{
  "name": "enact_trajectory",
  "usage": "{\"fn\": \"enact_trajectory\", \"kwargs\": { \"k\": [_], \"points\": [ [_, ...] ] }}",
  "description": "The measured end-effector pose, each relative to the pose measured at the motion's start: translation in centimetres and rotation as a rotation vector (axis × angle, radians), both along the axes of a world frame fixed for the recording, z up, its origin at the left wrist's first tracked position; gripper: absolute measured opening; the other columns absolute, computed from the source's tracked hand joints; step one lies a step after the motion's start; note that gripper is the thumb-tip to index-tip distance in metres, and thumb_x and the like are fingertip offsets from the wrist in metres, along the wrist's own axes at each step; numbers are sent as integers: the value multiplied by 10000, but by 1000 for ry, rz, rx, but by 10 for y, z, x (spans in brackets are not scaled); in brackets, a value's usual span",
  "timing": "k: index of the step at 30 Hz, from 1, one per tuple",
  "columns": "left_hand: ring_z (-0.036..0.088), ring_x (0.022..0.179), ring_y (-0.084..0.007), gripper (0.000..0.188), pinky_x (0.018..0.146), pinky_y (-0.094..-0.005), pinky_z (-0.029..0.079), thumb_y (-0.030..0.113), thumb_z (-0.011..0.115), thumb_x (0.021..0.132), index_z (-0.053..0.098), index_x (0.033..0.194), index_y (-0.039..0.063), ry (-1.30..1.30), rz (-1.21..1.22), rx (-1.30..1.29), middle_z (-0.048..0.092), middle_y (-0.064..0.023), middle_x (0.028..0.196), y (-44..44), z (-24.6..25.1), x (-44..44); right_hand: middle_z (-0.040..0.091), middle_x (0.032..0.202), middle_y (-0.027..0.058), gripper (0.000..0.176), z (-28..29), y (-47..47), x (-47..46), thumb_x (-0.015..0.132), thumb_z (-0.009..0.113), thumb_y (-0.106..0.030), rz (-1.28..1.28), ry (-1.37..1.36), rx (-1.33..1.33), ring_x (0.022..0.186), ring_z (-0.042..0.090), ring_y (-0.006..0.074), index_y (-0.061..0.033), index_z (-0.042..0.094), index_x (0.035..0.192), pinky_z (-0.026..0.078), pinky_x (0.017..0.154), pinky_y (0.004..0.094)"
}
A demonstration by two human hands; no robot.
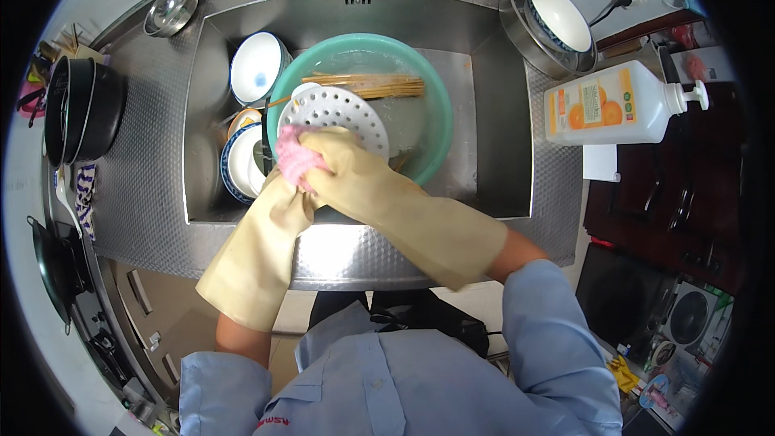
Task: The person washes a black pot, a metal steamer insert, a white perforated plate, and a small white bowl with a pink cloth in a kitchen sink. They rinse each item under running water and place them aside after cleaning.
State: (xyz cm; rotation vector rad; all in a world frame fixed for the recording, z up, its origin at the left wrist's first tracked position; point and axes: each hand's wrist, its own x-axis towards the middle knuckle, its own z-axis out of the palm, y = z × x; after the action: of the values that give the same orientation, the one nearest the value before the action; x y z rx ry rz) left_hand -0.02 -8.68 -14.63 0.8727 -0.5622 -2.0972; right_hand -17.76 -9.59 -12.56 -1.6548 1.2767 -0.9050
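Note:
Both my hands wear cream rubber gloves. My right hand (336, 157) grips a pink cloth (295, 157) over the near left rim of a green plastic basin (445, 115). My left hand (287, 194) is just below the cloth, close against the right; its fingers are largely hidden. Beyond them a white perforated disc (339, 106) with round holes leans in the basin. A bundle of wooden chopsticks (387, 86) lies at the basin's far side, in cloudy water.
The basin stands in a steel sink (505, 133). White bowls (257, 69) sit left of it. A pump bottle (605, 106) and steel basins with a bowl (560, 18) are on the right counter. Black pots (91, 109) stand left; a small steel bowl (171, 9) is at the back left.

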Motion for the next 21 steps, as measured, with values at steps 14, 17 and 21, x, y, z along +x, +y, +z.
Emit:
{"fn": "enact_trajectory", "kwargs": {
  "k": [14,17,21],
  "points": [
    [771,1225,-314,608,1051,-403,631,-2,611,941,540,1539,-88,-38,-52,33,722,-222,1428,-2,9,1,781,1326,142,305,-99,-63,-57,1103,642,-297,-216,612,150,1208,756,366,-149,748,1347,609,1020,513],
    [769,1238,-331,651,1060,-431,640,-29,593,914,530,1560,-73,-105,-5,76,716,-233,1434,-4,4,-6,765,1352,134,326,-91,-60,-66,1117,611,-329,-268,820,214,1251,741,377,-159,744,1361,603,1018,529],
    [769,1247,-343,705,1060,-450,654,-79,573,873,524,1576,-53,-181,55,130,712,-230,1441,-7,-3,-6,715,1487,140,410,-103,-46,-70,1101,616,-371,-246,1099,130,1355,697,394,-153,726,1430,587,1049,546]
  ]
}}
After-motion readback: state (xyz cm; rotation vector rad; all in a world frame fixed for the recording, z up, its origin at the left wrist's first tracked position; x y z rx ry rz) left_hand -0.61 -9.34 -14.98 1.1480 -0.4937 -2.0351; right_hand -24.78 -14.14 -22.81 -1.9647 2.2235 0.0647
